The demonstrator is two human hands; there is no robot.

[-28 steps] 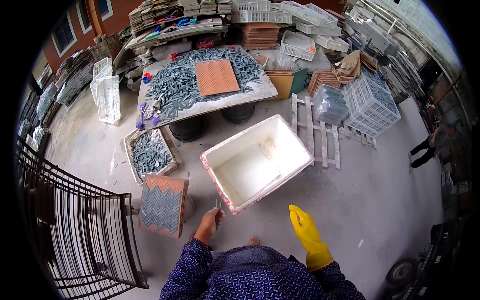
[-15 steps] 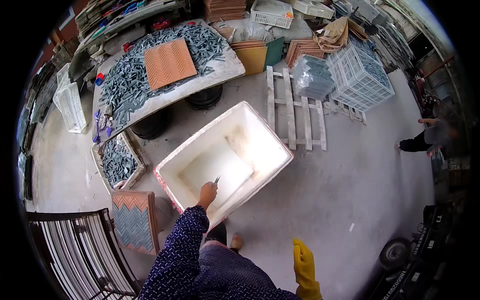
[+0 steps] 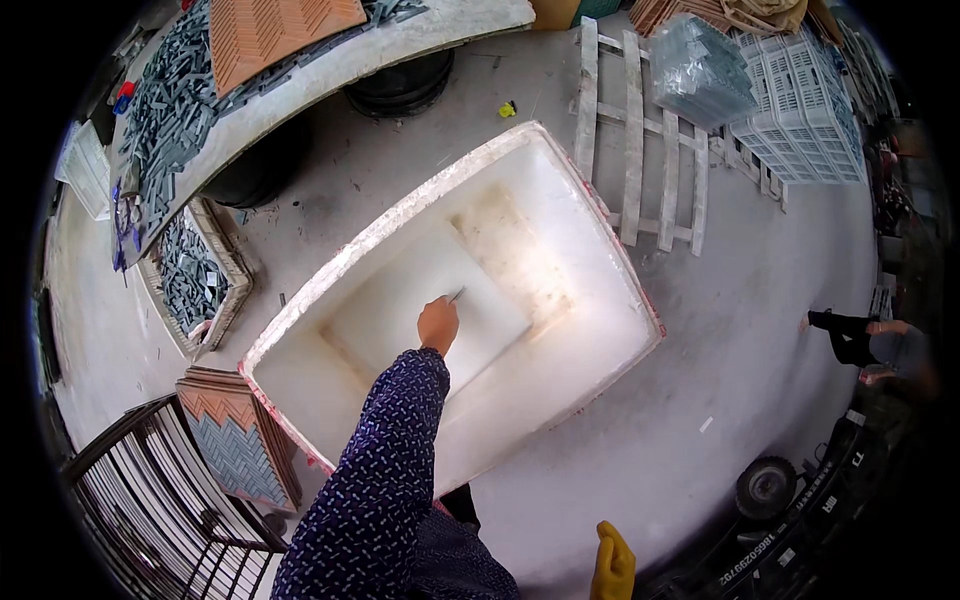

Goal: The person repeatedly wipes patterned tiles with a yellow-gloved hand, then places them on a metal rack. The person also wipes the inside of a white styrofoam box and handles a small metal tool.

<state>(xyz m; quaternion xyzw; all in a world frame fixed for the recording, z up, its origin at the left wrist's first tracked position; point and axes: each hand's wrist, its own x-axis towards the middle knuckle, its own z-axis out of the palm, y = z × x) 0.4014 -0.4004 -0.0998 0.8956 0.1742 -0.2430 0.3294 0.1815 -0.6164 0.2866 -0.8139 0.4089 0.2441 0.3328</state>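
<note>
My bare left hand (image 3: 438, 324) is inside a large white foam box (image 3: 590, 350), its fingers closed round a slim grey pointed piece (image 3: 458, 295). Only the tip shows past the fingers, so I cannot tell its kind. Beneath the hand is the box's pale, flat bottom (image 3: 485, 335), with brownish stains along the inner wall. A dark blue patterned sleeve (image 3: 385, 450) covers the left arm. To the right of the box, low in the picture, my right hand (image 3: 613, 563) wears a yellow glove; its fingers are together and bent, with nothing visible in them.
A table (image 3: 330, 80) of loose grey strips and an orange herringbone panel (image 3: 285, 35) stands far left. Below it are a basket of strips (image 3: 195, 280) and stacked panels (image 3: 235, 440). Far right hold a pallet (image 3: 632, 140), crates (image 3: 800, 110) and another person (image 3: 850, 340); a dark vehicle is near right.
The view has shifted closer over the box, so the table sits higher. My left hand has reached further into the box with the slim piece. The gloved right hand appears lower.
</note>
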